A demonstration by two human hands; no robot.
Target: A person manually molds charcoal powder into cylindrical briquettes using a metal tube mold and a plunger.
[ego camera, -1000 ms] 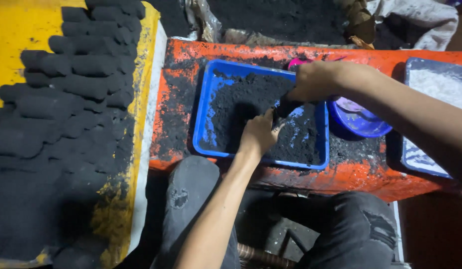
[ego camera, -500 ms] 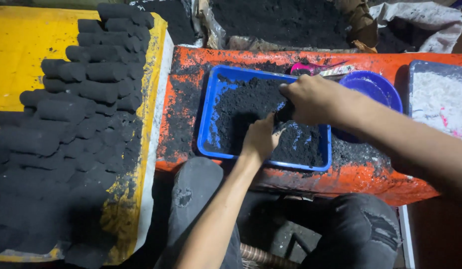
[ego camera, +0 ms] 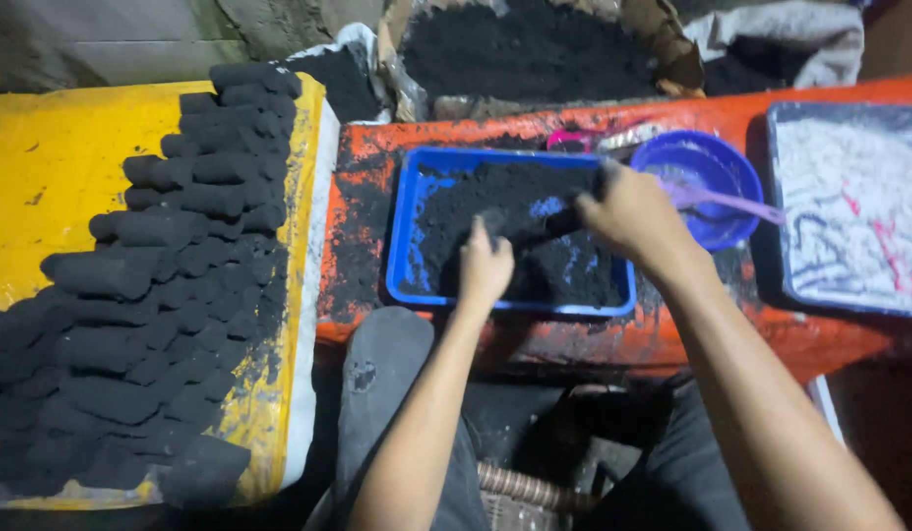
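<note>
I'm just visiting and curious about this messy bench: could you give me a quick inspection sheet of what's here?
Surface: orange table, smeared with black powder.
Job's things: blue tray of black powder; dark roll in it.
Clutter: blue bowl, grey tray of pale powder.
Hands: left hand in the powder; right hand gripping the roll.
Cables: nothing seen.
Surroundings: black rolls stacked on a yellow board; sack of black powder behind.
</note>
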